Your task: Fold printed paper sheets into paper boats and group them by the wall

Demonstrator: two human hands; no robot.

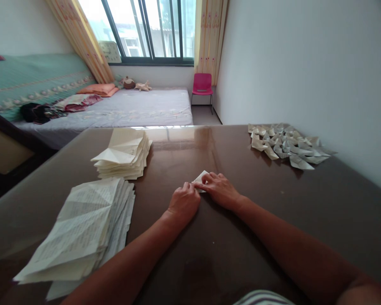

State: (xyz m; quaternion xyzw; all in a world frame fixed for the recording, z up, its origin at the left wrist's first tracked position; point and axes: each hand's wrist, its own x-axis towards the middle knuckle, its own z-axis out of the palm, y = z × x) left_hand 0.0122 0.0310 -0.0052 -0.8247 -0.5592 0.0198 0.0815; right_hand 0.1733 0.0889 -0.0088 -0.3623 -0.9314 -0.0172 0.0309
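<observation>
A small piece of folded paper (200, 176) lies on the brown table, mostly covered by my fingers. My left hand (184, 202) is closed at its left edge, with the fingers curled against the paper. From the right, my right hand (222, 190) grips the same paper, thumb and fingers bent over it. Two stacks of creased sheets are to the left: a printed stack (82, 216) nearer me and a cream stack (123, 150) behind it. Several folded paper shapes, like little boats (300, 161), sit grouped at the far right.
The glossy brown table (241, 245) reaches close to the white wall (292, 59) on the right. Beyond its far edge stand a bed (152, 103) and a pink chair (202, 84). A dark-framed chair back (11, 148) is at the left.
</observation>
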